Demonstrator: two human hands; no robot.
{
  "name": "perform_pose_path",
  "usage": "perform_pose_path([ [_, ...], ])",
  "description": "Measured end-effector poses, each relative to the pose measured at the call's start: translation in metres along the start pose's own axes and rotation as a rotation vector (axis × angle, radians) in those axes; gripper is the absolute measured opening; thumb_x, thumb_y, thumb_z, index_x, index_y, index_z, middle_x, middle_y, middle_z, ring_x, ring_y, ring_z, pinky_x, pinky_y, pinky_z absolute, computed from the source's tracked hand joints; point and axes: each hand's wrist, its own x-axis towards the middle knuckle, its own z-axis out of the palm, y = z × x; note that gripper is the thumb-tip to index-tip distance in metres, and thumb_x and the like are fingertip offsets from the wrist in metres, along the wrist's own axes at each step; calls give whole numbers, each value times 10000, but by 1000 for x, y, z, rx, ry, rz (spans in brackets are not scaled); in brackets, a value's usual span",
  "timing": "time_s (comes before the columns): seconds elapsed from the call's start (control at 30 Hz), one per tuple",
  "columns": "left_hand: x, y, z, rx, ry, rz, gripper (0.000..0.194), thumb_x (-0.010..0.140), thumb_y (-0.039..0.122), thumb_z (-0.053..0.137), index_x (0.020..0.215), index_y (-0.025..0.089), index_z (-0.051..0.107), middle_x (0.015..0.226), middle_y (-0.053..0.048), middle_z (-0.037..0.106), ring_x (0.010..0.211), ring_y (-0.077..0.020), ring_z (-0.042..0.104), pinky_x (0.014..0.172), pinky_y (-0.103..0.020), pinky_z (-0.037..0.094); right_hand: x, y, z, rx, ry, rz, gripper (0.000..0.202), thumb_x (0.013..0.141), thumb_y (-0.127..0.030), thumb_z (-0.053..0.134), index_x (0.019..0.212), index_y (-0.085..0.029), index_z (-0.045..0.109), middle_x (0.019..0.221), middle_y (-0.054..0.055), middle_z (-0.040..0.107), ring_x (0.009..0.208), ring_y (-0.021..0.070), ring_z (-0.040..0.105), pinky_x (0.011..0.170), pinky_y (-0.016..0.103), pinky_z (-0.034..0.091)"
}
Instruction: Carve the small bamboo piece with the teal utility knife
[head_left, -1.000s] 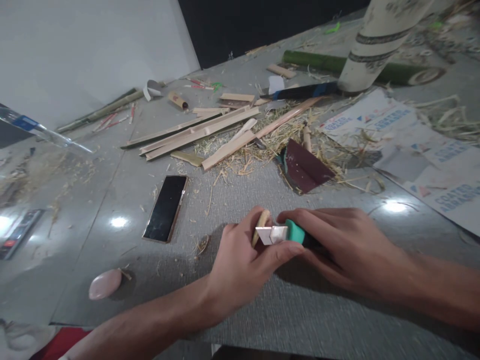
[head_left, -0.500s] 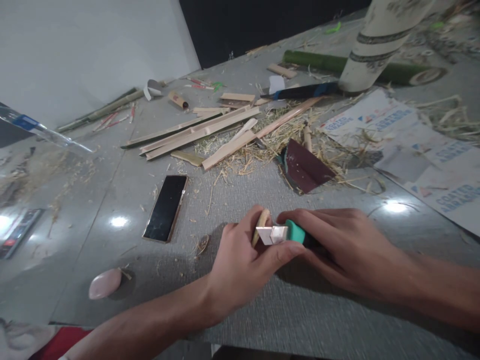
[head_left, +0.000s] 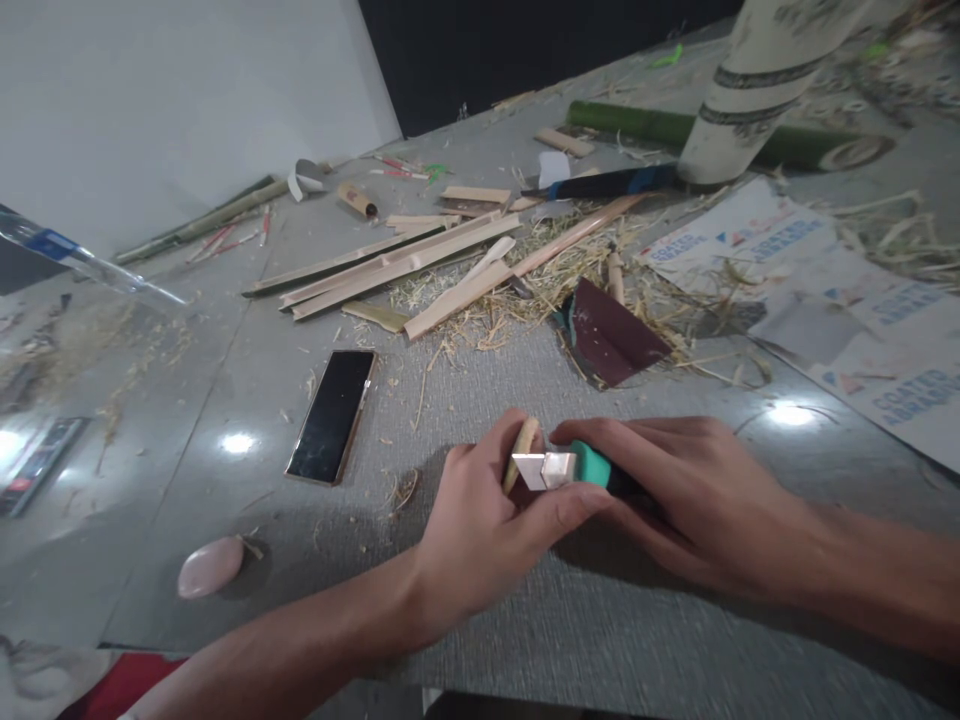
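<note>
My right hand (head_left: 697,490) is closed around a utility knife (head_left: 592,465) with a teal and black handle. Its short, wide silver blade points left. My left hand (head_left: 487,530) grips a small, pale curved bamboo piece (head_left: 522,455) between thumb and fingers, and the blade lies against or right beside it. The left thumb reaches across to the knife's teal end. Fingers hide most of the bamboo piece and the rest of the handle. Just left of the left hand lies a little tuft of shavings (head_left: 403,492).
A phone (head_left: 332,418) and a smooth pinkish stone-like object (head_left: 211,568) lie to the left. Split bamboo strips (head_left: 405,265), shavings and folded maroon sandpaper (head_left: 611,335) are ahead. Printed abrasive sheets (head_left: 877,330), a green bamboo stalk (head_left: 637,120) and a white patterned cylinder (head_left: 739,110) stand farther right.
Both hands keep nearly the same pose around the knife and bamboo piece. The right index finger has shifted very slightly left.
</note>
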Motion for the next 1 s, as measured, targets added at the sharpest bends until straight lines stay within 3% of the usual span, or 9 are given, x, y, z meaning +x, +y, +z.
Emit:
perform_pose_path([
  [0.33, 0, 2, 0, -39, -18, 0, 504, 936, 445, 873, 812, 258, 422, 644, 77, 454, 623, -114, 341, 566, -298, 289, -1, 0, -2, 21, -12, -2, 275, 1255, -406, 484, 1390, -186, 580, 991, 42, 824, 737, 179, 768, 617, 318, 481],
  [0.5, 0, 3, -1, -56, -35, -14, 525, 937, 463, 888, 811, 257, 422, 648, 76, 447, 623, -115, 346, 564, -301, 286, -1, 1, -1, 62, -18, 10, 258, 1230, -388, 541, 1392, -195, 595, 1014, 54, 829, 755, 192, 768, 629, 328, 497],
  [1.0, 2, -1, -6, -101, -110, -27, 495, 955, 510, 883, 852, 245, 477, 706, 58, 472, 657, -123, 376, 576, -302, 317, 4, 3, -5, 48, -17, -21, 236, 1252, -384, 481, 1348, -198, 590, 970, 27, 810, 713, 161, 741, 627, 289, 498],
])
